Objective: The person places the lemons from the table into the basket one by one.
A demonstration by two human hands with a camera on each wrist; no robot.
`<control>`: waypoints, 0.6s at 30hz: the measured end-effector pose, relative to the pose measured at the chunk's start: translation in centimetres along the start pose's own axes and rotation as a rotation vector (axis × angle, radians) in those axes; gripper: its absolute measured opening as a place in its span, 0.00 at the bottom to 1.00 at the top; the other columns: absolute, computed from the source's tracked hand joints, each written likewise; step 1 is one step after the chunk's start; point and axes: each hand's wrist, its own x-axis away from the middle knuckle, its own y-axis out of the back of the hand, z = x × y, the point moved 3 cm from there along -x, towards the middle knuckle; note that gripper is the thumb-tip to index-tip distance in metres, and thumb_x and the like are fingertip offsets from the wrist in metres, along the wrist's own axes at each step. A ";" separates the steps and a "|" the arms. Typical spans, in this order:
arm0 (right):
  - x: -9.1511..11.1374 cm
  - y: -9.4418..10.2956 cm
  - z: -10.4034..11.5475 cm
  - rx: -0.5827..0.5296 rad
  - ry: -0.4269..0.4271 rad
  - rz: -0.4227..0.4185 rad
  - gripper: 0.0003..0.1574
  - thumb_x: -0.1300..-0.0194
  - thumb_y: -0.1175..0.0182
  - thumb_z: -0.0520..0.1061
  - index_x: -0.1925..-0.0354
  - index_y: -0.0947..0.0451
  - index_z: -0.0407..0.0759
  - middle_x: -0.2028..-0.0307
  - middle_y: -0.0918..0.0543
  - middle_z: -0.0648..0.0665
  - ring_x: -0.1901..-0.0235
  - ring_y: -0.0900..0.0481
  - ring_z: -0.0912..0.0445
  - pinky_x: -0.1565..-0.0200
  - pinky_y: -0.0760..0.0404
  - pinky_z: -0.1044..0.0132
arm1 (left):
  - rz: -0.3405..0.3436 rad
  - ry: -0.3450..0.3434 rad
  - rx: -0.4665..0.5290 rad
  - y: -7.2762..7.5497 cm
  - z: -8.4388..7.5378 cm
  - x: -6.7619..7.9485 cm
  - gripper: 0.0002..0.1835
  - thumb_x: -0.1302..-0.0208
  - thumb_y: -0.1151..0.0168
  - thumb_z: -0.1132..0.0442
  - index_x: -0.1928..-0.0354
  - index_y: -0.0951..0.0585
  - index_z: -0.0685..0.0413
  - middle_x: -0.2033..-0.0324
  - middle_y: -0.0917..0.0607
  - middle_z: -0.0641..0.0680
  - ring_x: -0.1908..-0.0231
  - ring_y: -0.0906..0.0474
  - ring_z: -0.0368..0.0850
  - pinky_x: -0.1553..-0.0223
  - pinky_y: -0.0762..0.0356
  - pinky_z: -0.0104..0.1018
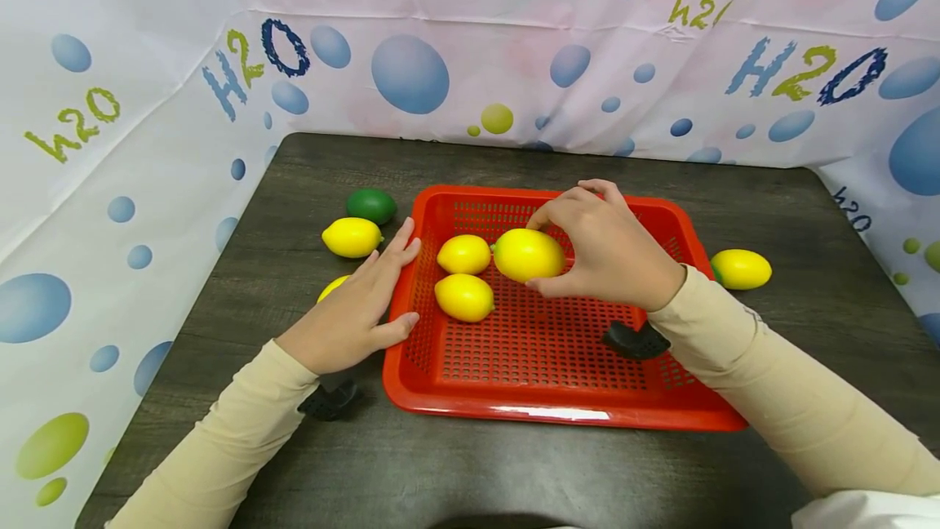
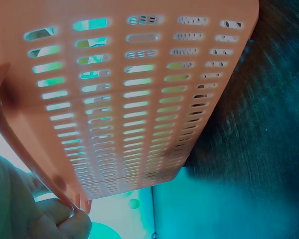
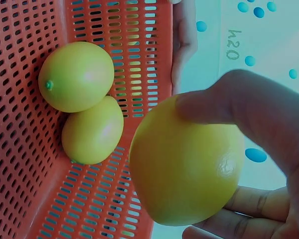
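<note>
A lemon (image 1: 530, 255) is pinched between the thumb and fingers of my right hand (image 1: 609, 247), held over the red plastic basket (image 1: 499, 412). In the right wrist view, the thumb presses on one side of this lemon (image 3: 187, 164) and fingers show behind it. Two more lemons lie side by side inside the basket near its left wall, a rear one (image 1: 464, 255) and a front one (image 1: 464, 298). My left hand (image 1: 352, 317) rests along the basket's left rim with its fingers extended. The left wrist view has its fingertips (image 2: 74, 224) at the rim.
Left of the basket, a green lime-like fruit (image 1: 371, 206) and a lemon (image 1: 351, 237) lie on the dark wooden table (image 1: 514, 472). Another lemon (image 1: 332, 288) there is partly hidden by my left hand. One lemon (image 1: 743, 268) lies to the right. A patterned curtain (image 1: 485, 15) encloses the back.
</note>
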 end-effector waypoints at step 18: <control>-0.3 -1.8 1.1 -0.008 0.052 0.045 0.31 0.53 0.20 0.58 0.56 0.15 0.42 0.60 0.13 0.50 0.52 0.22 0.50 0.36 0.40 0.38 | -0.006 -0.005 -0.010 0.0 0.1 0.0 0.45 0.28 0.43 0.54 0.18 0.55 0.58 0.18 0.67 0.46 0.19 0.62 0.46 0.22 0.60 0.57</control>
